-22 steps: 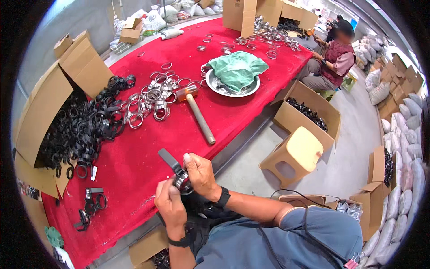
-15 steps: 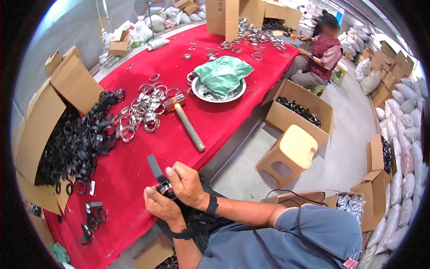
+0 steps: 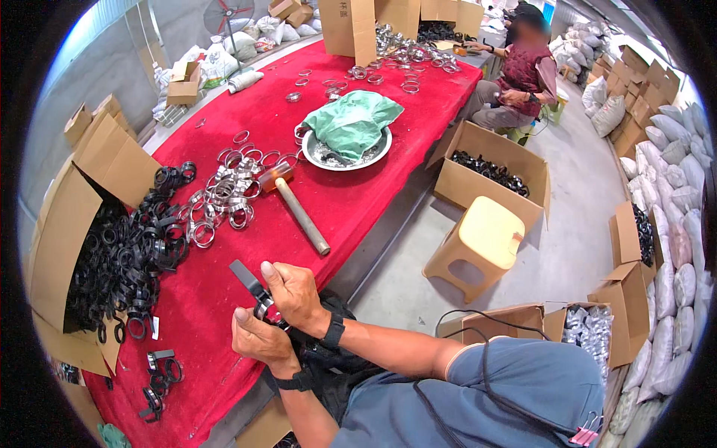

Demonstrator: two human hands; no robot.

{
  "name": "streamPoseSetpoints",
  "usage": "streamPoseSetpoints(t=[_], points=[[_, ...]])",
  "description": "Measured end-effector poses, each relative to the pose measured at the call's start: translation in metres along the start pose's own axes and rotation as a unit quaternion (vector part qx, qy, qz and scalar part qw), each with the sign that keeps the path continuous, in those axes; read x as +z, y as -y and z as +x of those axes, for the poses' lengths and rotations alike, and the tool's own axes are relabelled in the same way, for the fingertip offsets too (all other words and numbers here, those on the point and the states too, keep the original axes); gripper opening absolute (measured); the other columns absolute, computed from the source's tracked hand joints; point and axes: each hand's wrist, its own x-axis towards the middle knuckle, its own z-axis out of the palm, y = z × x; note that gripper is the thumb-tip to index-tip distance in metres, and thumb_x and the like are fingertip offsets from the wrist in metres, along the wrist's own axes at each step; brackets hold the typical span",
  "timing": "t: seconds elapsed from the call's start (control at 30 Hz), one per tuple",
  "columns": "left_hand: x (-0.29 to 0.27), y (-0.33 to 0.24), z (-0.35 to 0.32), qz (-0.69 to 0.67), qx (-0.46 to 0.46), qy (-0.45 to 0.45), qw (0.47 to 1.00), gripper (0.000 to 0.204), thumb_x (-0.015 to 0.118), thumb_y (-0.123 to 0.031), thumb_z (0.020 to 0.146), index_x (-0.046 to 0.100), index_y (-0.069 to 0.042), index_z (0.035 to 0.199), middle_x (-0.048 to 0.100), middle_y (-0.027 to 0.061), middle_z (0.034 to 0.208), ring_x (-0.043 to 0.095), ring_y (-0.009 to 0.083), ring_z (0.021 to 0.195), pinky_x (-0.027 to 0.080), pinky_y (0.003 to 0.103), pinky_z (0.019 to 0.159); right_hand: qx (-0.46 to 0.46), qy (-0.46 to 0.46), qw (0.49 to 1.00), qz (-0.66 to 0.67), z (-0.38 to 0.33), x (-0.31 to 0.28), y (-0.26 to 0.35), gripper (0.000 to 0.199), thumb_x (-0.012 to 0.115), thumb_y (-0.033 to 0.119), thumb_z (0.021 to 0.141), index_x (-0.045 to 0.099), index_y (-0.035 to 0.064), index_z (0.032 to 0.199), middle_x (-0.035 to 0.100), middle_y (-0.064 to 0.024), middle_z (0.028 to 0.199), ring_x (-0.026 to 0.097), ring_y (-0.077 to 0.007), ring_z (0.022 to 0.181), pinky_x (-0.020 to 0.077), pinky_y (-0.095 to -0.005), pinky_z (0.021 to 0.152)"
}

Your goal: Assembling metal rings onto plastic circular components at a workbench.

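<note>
My left hand (image 3: 261, 340) and my right hand (image 3: 297, 297) are closed on one small part, a black ring with a flat tab (image 3: 246, 278), at the table's near edge. The tab sticks up past my thumbs, and metal glints at its base; the fingers hide much of the ring. Beyond my hands lies a mallet (image 3: 302, 216) with an amber head and a long handle. Its head touches a loose pile of shiny metal rings (image 3: 228, 187). Several black tabbed rings (image 3: 155, 382) lie left of my hands.
Black rings (image 3: 123, 261) spill from a tipped carton (image 3: 63, 231) on the red-covered table (image 3: 202, 299). A metal bowl (image 3: 346, 163) holds a green cloth (image 3: 355, 123). To the right are a yellow stool (image 3: 485, 231) and a carton of black parts (image 3: 534, 168). Another person (image 3: 523, 71) sits farther off.
The whole view has shifted slightly. Both my hands keep their grip on the tabbed ring, with little change in their pose. The other person's nearer arm has dropped toward the lap.
</note>
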Motion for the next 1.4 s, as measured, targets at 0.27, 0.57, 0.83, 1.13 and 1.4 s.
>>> streamPoseSetpoints(t=[0.27,0.57,0.83,1.13,1.4], points=[[0.028,0.005,0.020,0.006,0.055,-0.022,0.998,0.046,0.053,-0.027,0.113,0.062,-0.003,0.075,0.055,0.0169,0.061,0.051,0.0334,0.053,0.034,0.048,0.051,-0.184,-0.045,0.962,-0.198,0.038,0.001,-0.014,0.049,0.054,0.029,0.114,0.061,0.0034,0.072,0.055,-0.0202,0.061,0.055,-0.0369,0.055,0.0388,-0.0487,0.053],[-0.019,0.001,0.011,-0.276,-0.167,0.183,0.929,0.047,0.060,-0.042,0.113,0.077,0.002,0.115,0.074,0.0053,0.091,0.070,0.0141,0.087,0.057,0.031,0.074,0.116,-0.008,0.987,0.113,0.035,-0.026,-0.010,0.055,0.056,0.047,0.113,0.059,0.0095,0.073,0.052,0.0051,0.065,0.045,-0.0066,0.058,0.0338,-0.0299,0.053],[-0.023,-0.013,0.000,-0.187,-0.085,0.232,0.951,0.044,0.085,-0.026,0.095,0.075,0.003,0.128,0.082,0.0110,0.102,0.075,0.0137,0.090,0.060,0.031,0.083,0.113,0.009,0.989,0.098,0.029,-0.026,-0.011,0.055,0.053,0.047,0.114,0.052,0.0141,0.070,0.046,0.0076,0.067,0.040,-0.0048,0.060,0.0286,-0.0291,0.054],[-0.017,-0.028,-0.007,-0.256,-0.129,0.273,0.918,0.066,0.097,-0.011,0.075,0.070,-0.003,0.135,0.077,0.0173,0.119,0.076,0.0216,0.102,0.062,0.037,0.086,0.344,-0.028,0.916,0.203,0.036,-0.036,-0.027,0.042,0.053,0.046,0.111,0.064,0.0089,0.093,0.068,-0.0053,0.076,0.065,-0.0194,0.061,0.0541,-0.0322,0.054],[-0.010,-0.014,-0.012,-0.117,0.019,0.199,0.973,0.046,0.093,-0.009,0.076,0.075,-0.001,0.117,0.074,0.0157,0.110,0.074,0.0323,0.097,0.060,0.041,0.086,0.421,-0.049,0.856,0.296,0.025,-0.037,-0.037,0.028,0.053,0.035,0.107,0.060,0.0093,0.098,0.065,-0.0082,0.082,0.068,-0.0236,0.079,0.0584,-0.0395,0.080]])
